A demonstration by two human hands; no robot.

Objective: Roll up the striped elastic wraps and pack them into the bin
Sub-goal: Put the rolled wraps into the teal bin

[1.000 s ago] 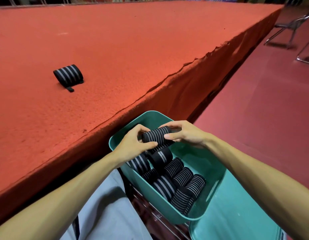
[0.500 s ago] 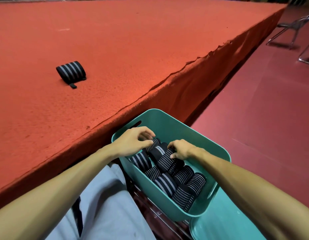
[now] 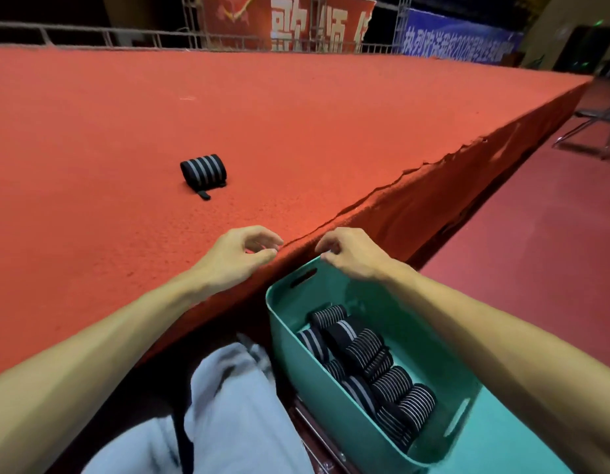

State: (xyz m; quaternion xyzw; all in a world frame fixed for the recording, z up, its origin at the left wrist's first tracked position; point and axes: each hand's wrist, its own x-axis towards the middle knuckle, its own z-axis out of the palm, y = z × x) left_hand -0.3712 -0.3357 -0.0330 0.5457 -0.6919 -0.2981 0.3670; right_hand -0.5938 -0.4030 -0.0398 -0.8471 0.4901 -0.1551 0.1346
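i see both hands empty above the front edge of the red carpeted stage [image 3: 296,114], at the centre of the frame. the left hand [image 3: 236,256] sits over the stage lip with its fingers loosely curled, thumb and forefinger close together but pinching nothing. the right hand [image 3: 349,253] hovers over the far rim of the teal bin [image 3: 334,415], fingers also curled inward and gripping nothing; i cannot tell whether it touches the rim.

the bin sits in the lower right of the frame, just below the stage edge, with a slot handle in its far wall. inside it the rolled striped wraps [image 3: 368,357] lie packed side by side, black with pale stripes, filling the left part of the bin floor while the right part stays bare. the bin rests on a second teal surface [image 3: 508,443] at the lower right.

one more rolled wrap [image 3: 202,170] lies alone on the stage, upper left of centre, well apart from both hands, with a short black tab sticking out beneath it.

light grey trousers [image 3: 224,408] fill the lower middle of the frame. a folding chair [image 3: 601,126] stands at the right edge on the dark red floor [image 3: 536,241], and banners [image 3: 289,22] hang along the top.
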